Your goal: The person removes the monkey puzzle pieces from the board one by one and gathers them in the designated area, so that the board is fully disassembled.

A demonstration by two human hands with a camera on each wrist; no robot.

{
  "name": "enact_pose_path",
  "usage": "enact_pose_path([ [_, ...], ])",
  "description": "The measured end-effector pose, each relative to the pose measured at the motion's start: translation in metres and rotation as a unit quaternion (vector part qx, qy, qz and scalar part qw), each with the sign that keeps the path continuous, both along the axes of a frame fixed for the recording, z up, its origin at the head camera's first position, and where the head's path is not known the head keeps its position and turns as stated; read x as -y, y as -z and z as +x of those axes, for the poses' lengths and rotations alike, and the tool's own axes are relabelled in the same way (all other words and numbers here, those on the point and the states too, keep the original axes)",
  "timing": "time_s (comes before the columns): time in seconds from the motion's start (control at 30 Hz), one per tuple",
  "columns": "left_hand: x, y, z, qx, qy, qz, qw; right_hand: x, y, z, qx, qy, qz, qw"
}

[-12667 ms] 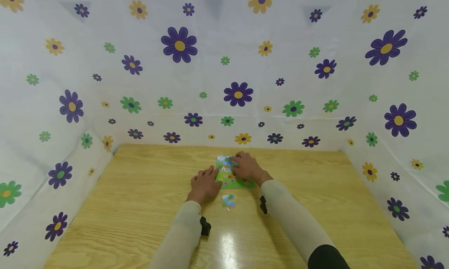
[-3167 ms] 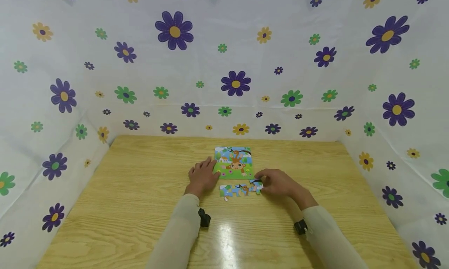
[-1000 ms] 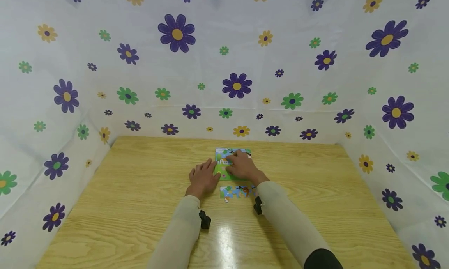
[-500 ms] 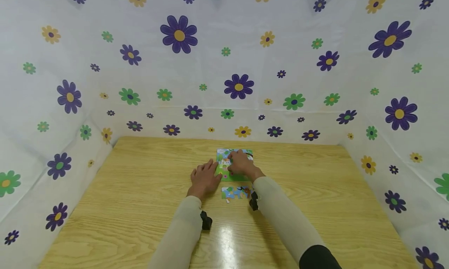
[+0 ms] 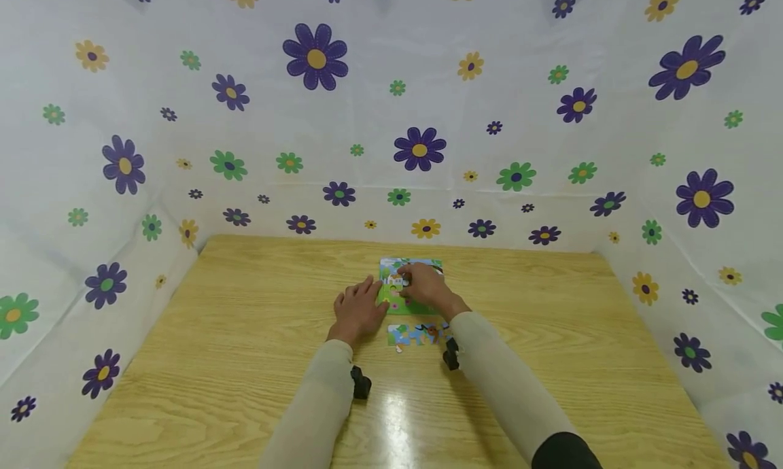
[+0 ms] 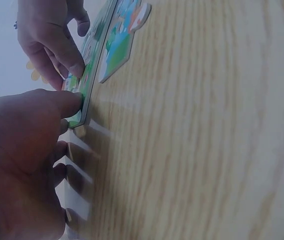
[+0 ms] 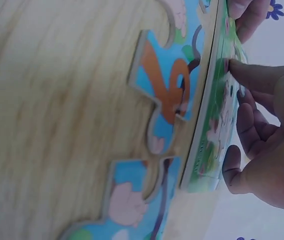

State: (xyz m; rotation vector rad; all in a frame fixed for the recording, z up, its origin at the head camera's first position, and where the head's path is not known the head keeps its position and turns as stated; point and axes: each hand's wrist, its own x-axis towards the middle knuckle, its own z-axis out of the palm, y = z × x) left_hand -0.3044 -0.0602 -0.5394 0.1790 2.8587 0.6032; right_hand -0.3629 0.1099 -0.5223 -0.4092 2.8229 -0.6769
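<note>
A jigsaw puzzle in its frame (image 5: 416,308), with a bright picture of green grass and a house, lies flat on the table. My left hand (image 5: 358,311) rests at its left edge; the left wrist view has the thumb (image 6: 70,103) pressing on the border while the other fingers extend past the edge. Over the middle of the picture my right hand (image 5: 426,285) has bent fingers, and thumb and fingertips pinch a puzzle piece mostly hidden under them. Just in front lies a row of loose puzzle pieces (image 5: 400,333), blue with an orange-brown tail (image 7: 174,82).
The pale wooden table (image 5: 257,360) extends around the puzzle on all sides. White cloth walls (image 5: 367,115) printed with flowers enclose its back and both sides. Small black devices (image 5: 361,383) sit at both wrists, the right one close to the row's right end.
Earlier, one loose piece lay in front; then my right hand set another at the row's right end. Since then it has returned over the puzzle's middle. My left hand stays at the left edge.
</note>
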Motion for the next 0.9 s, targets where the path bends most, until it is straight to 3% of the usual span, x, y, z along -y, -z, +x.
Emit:
enact_pose_path([
  [0.13, -0.001, 0.0, -0.001, 0.001, 0.002, -0.006, 1.0, -0.004, 0.001, 0.0, -0.009, -0.006, -0.009, 0.9999],
  [0.4, -0.001, -0.001, 0.0, 0.009, -0.001, -0.003, 1.0, -0.013, 0.008, 0.005, -0.07, -0.023, -0.003, 0.9973],
  [0.63, -0.002, 0.001, -0.001, 0.005, 0.0, 0.001, 1.0, -0.033, 0.01, 0.021, -0.061, -0.004, -0.043, 0.9972],
  [0.9, -0.001, 0.002, -0.001, 0.009, -0.001, 0.006, 0.9999, -0.048, 0.009, 0.039, -0.068, -0.027, -0.019, 0.9971],
])
